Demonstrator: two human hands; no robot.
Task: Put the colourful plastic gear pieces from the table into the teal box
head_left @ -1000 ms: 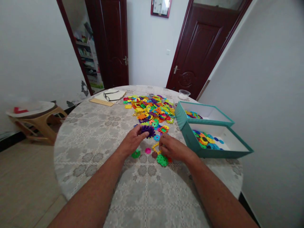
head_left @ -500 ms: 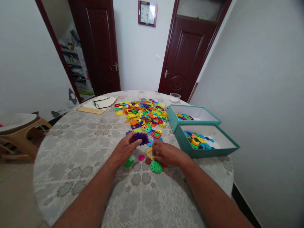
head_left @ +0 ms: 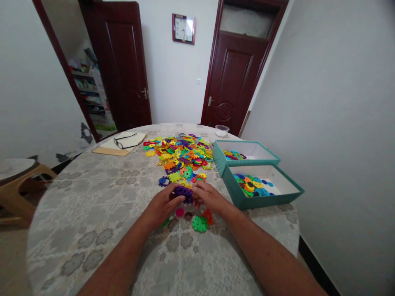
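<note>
Glasses [head_left: 118, 144] on paper [head_left: 134, 137], framed clock [head_left: 184, 28].

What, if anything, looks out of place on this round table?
Perhaps the multicoloured heap of notched plastic pieces: it lies loose on the grey floral tablecloth, outside the teal rectangular boxes holding similar pieces.

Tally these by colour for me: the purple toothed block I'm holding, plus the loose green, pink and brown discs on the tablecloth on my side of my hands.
Purple toothed block, in the left hand: 1
Green discs: 2, one partly hidden by that hand
Pink disc: 1
Brown disc: 1
Total: 5
</note>
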